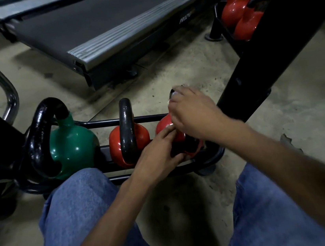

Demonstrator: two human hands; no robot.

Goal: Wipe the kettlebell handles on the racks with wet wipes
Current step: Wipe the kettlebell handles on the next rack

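2 hands worked at the right end of the rack (116, 121): right hand (194, 116) clamped a wipe (174, 94) around the red kettlebell (163, 128) handle (189, 146), left hand (157, 156) pressed straight fingers (167, 132) against its body.

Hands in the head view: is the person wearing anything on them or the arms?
No. The left hand and right hand have no gloves, and no ring or watch shows. Both forearms are bare, no sleeves in view. Blue jeans cover the legs.
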